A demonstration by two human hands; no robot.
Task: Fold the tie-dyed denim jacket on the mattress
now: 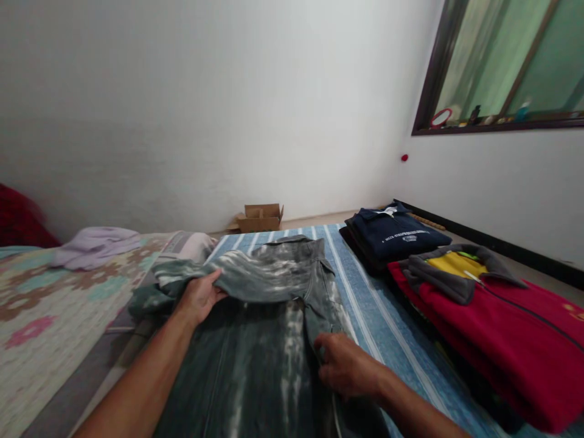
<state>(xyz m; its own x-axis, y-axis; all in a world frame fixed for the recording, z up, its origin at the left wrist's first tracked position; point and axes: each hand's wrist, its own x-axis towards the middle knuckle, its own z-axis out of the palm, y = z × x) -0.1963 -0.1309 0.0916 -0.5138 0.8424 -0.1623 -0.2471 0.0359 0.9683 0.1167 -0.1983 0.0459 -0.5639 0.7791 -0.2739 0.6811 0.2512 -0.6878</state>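
A grey-green, white-streaked denim-like jacket (255,359) lies spread out in front of me, its collar end pointing toward the wall. My left hand (203,298) is closed on a sleeve (255,274) that lies across the upper part of the jacket, with its cuff end hanging over to the left. Lower down on the right, my right hand (340,362) is closed on the jacket's side edge, fingers curled into the cloth. Part of the jacket's near end is hidden by my forearms and the frame's bottom edge.
Right of the jacket, on a blue striped sheet (378,304), sit a folded red top with grey collar (493,328) and a folded navy top (392,234). To the left are a flowered quilt (91,322) and a lilac cloth (95,246). A cardboard box (261,219) stands by the wall.
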